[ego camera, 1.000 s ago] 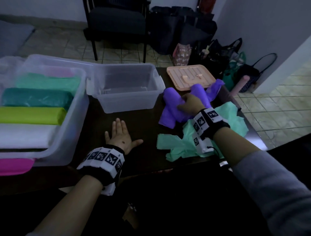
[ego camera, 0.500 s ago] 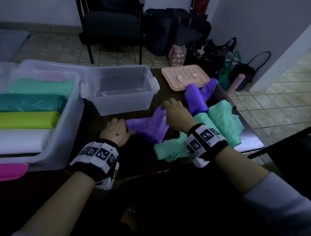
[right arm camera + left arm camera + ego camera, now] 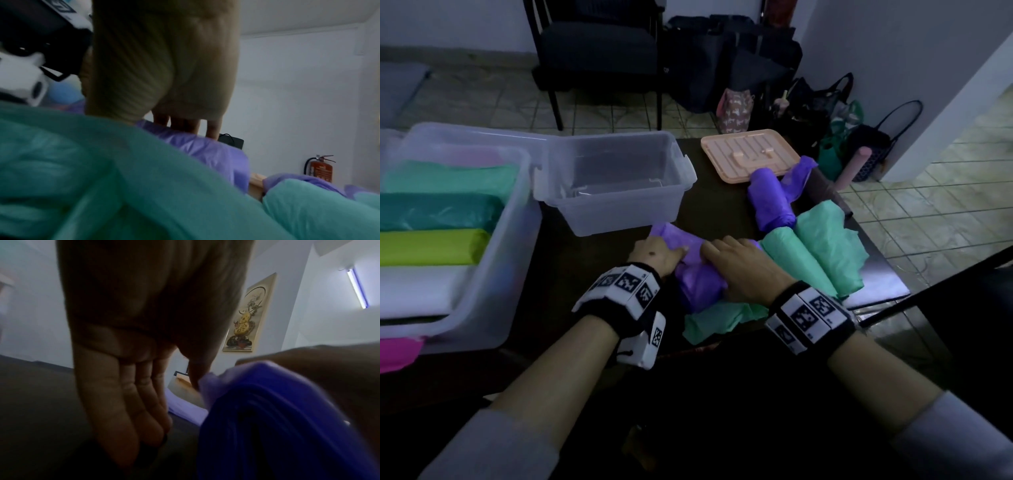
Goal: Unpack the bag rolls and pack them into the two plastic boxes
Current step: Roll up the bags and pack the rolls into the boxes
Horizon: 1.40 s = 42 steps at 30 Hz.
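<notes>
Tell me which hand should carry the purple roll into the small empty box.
Left, probably. The left hand already touches the purple roll on the side nearest the small clear box. The right hand rests on the roll's far side, beside the green rolls.

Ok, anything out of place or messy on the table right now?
Mildly. Loose green wrapping lies crumpled at the table's near edge under the purple roll that both hands work. The peach lid sits off any box, and the small clear box is empty.

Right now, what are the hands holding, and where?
Both hands grip the purple bag roll: left hand at its left end, right hand over its middle.
</notes>
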Each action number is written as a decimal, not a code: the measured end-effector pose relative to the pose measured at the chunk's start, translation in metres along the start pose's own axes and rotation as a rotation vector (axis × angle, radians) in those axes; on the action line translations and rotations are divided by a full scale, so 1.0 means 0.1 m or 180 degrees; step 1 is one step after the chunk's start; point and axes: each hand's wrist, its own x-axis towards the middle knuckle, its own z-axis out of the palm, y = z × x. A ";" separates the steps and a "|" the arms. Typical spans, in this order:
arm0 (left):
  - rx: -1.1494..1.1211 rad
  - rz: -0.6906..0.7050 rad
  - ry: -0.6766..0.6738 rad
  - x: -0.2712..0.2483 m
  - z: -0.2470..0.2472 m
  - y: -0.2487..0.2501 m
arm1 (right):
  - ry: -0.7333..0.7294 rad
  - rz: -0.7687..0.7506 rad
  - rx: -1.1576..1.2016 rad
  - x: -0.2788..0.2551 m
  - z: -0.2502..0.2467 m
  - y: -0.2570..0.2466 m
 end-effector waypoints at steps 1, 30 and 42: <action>-0.0005 0.0025 -0.0029 0.02 0.01 0.04 | 0.0079 0.0025 -0.0061 -0.03 0.04 -0.01; -0.1229 -0.0100 -0.0562 0.03 -0.19 0.32 | 0.1078 0.2757 0.5804 0.18 -0.21 0.60; -0.1995 0.0231 -0.1180 0.00 -0.08 0.43 | 0.1783 0.2011 0.4431 0.25 -0.05 0.44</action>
